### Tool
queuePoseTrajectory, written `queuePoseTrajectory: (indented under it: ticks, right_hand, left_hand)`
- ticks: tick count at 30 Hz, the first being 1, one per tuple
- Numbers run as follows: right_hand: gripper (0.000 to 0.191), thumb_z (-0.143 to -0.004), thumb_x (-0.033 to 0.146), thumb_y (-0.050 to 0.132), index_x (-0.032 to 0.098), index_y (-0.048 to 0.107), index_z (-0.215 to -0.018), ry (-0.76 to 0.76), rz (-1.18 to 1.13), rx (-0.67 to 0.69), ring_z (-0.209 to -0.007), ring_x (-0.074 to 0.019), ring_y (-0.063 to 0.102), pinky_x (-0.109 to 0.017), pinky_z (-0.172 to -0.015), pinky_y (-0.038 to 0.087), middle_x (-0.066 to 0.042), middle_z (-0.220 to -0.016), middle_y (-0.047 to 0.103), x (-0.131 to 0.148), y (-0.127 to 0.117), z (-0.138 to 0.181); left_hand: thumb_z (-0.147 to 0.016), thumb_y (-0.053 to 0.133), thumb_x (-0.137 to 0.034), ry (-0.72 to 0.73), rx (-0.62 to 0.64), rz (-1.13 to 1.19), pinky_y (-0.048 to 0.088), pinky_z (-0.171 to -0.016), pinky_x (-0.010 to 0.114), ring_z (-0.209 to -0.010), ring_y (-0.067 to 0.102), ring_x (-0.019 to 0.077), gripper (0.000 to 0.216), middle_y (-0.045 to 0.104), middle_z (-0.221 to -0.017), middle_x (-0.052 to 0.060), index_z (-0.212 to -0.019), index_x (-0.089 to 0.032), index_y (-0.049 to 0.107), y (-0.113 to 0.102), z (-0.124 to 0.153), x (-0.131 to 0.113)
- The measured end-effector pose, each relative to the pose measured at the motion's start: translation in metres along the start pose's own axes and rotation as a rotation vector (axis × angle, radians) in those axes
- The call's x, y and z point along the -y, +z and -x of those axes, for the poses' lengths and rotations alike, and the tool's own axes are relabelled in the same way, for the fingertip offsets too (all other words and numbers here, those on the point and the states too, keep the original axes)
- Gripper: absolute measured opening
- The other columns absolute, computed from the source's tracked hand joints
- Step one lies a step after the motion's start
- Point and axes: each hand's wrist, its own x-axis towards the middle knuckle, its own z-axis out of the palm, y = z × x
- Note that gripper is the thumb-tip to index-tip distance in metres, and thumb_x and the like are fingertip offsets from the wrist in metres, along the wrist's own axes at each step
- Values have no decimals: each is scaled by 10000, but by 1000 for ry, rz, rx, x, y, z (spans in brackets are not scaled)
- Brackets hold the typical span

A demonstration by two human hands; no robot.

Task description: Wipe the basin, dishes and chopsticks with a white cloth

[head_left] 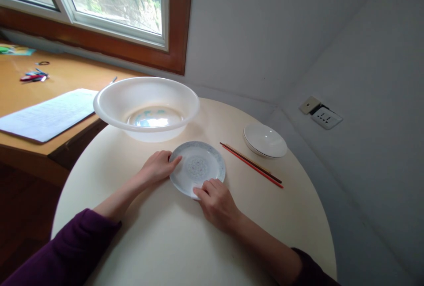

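A round plate [198, 166] with a grey-blue patterned rim and a flower-like centre is between my hands, over the white round table [159, 242]. My left hand [159, 165] grips its left edge, thumb on top and fingers partly hidden beneath. On the near right edge, my right hand [217, 202] is closed, with its thumb and bent fingers at the rim. Whether the plate touches the table I cannot tell. Just beyond it stands a large translucent white basin [145, 133]. Several chopsticks [251, 164], red, brown and tan, lie to the right of the plate.
A white shallow dish [265, 140], perhaps stacked on another, sits near the table's right edge. A wooden desk [73, 67] adjoins at left, bearing papers [49, 113] and pens [35, 76]. Walls, a window [115, 3] and a power socket [326, 118] surround the table's far side.
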Motion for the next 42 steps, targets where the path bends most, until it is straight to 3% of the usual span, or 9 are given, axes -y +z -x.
queuePoseTrajectory:
  ticks: [7,16,23,28,36,42]
  right_hand:
    - [155,-827,137,442,157,583,-766,30,57,-12,-622,-183,377,-310,-563,234,-52,-640,481,10,4,-7]
    - [185,-832,172,488,165,548,-657,117,145,-24,-614,-169,432,-298,-545,258,-54,-639,519,-3,27,-33]
    - [157,-822,84,470,154,548,-706,136,157,57,-634,-182,467,-297,-544,292,-66,-663,535,11,41,-58]
    - [153,-846,92,466,155,543,-729,73,169,59,-648,-183,469,-299,-549,297,-56,-669,529,15,33,-51]
    - [222,-881,114,398,155,615,-907,-113,-3,-33,-644,-168,435,-300,-591,310,-36,-665,543,-26,7,-5]
    - [215,-887,124,409,181,607,-950,-201,-176,67,-738,-157,480,-298,-701,365,-37,-742,590,-72,-11,8]
  left_hand:
    - [-793,371,-504,0,-14,30,309,-517,280,-564,500,167,394,573,-594,29,-556,-203,459,1,-1,2]
    - [-824,284,-490,0,37,-68,276,-520,302,-560,494,184,478,512,-501,37,-441,-216,365,5,3,-3]
    - [-805,322,-412,-60,40,-80,315,-537,294,-625,554,200,383,603,-609,64,-494,-213,425,4,3,-6]
    - [-807,304,-322,-68,47,-136,336,-568,293,-689,582,206,336,648,-703,85,-554,-204,491,8,-1,-2]
    - [-815,291,-363,-6,93,-133,351,-577,301,-712,585,222,331,655,-759,86,-588,-208,475,7,-3,4]
    - [-817,303,-364,13,130,-89,368,-592,297,-730,585,217,308,649,-776,76,-631,-206,492,4,-3,4]
